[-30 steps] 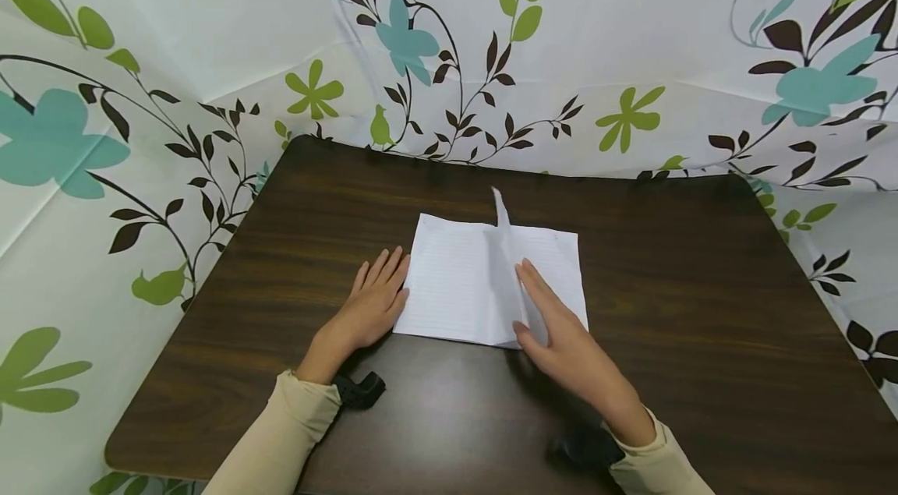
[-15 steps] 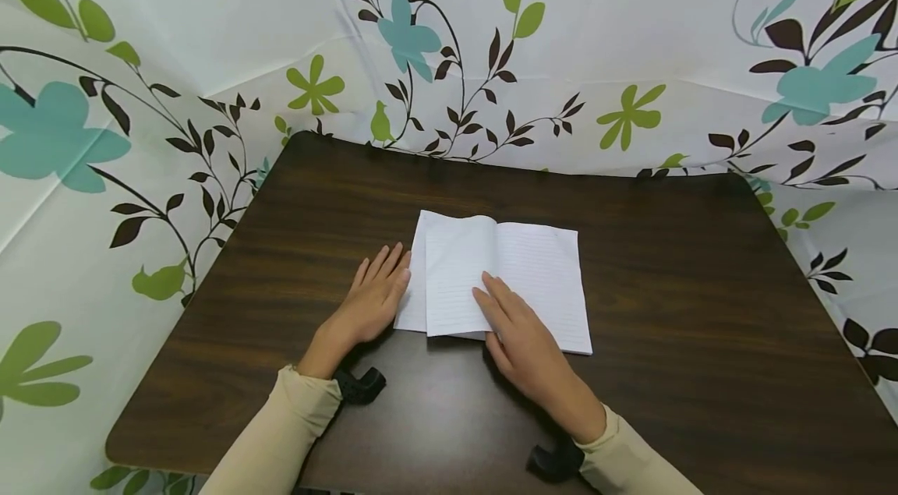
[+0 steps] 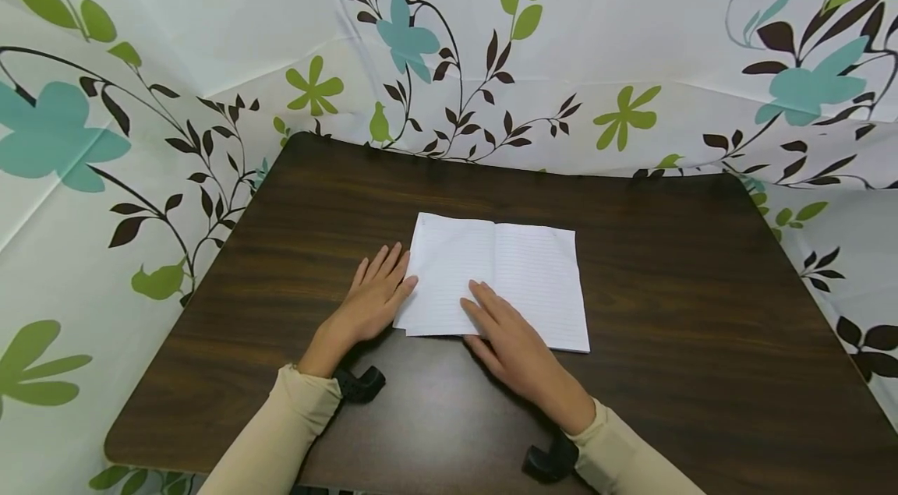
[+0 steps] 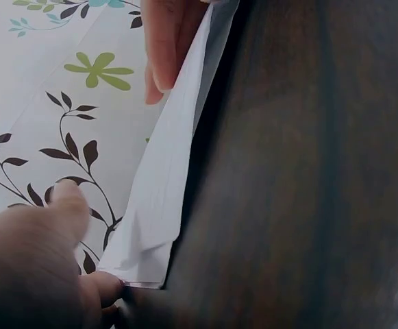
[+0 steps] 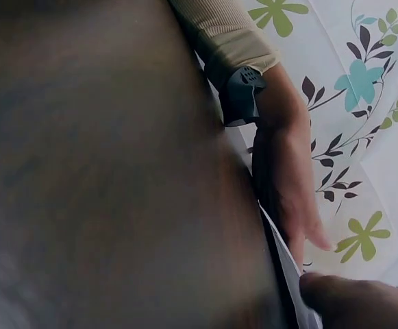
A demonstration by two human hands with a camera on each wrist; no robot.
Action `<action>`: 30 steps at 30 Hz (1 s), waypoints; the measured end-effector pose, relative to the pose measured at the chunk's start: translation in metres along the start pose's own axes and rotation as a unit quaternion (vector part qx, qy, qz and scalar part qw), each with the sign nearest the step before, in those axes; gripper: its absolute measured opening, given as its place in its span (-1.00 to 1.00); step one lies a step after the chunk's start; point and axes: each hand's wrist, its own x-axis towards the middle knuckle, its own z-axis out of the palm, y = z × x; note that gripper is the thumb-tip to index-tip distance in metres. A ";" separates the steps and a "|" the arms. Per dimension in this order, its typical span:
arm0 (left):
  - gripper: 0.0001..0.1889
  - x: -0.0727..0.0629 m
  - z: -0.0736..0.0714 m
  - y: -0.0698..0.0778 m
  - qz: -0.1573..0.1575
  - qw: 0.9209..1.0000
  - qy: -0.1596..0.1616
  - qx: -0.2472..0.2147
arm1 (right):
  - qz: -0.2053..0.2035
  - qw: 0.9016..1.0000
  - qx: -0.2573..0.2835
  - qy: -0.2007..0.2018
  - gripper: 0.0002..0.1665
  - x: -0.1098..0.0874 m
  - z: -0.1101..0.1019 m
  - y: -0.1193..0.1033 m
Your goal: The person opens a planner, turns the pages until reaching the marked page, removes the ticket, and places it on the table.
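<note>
An open notebook (image 3: 536, 269) with lined white pages lies on the dark wooden table (image 3: 673, 300). My left hand (image 3: 375, 296) rests flat at its left edge, fingers straight and thumb over the page margin. Across the lower part of the left page lies my right hand (image 3: 512, 343), fingers extended, its thumb at the bottom edge. The turned leaf sits slightly off the pages beneath it at the lower left corner. In the left wrist view the notebook's page edges (image 4: 161, 185) rise a little from the table, the left thumb (image 4: 72, 205) near them.
A black wrist camera (image 3: 361, 386) sits on the left wrist and another black wrist camera (image 3: 550, 460) on the right. Behind the table hangs a white curtain (image 3: 561, 51) printed with leaves and flowers.
A page that stood upright near the fold has swung over to the left and now lies down. My right hand moved left with it; the left thumb shifted onto the page edge.
</note>
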 end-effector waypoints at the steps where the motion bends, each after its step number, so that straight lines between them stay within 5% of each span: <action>1: -0.21 0.000 0.000 0.000 0.001 1.000 0.001 -0.003 | -0.001 1.000 0.007 -0.004 -0.29 0.000 0.001 0.001; 7: -0.18 -0.002 0.001 -0.001 0.021 1.000 0.013 -0.008 | 0.038 0.994 0.100 -0.014 -0.35 0.002 -0.002 0.009; 14: -0.19 0.000 0.002 -0.003 0.021 1.000 0.002 0.001 | 0.148 0.970 0.175 0.084 -0.52 0.004 -0.015 0.043; 21: -0.24 0.000 0.000 -0.003 0.023 1.000 0.006 0.003 | 0.263 0.955 0.118 0.075 -0.51 0.003 -0.029 0.081; 30: -0.28 0.000 -0.001 -0.002 0.016 1.000 0.004 0.024 | 0.318 0.947 0.042 0.018 -0.32 0.000 -0.037 0.101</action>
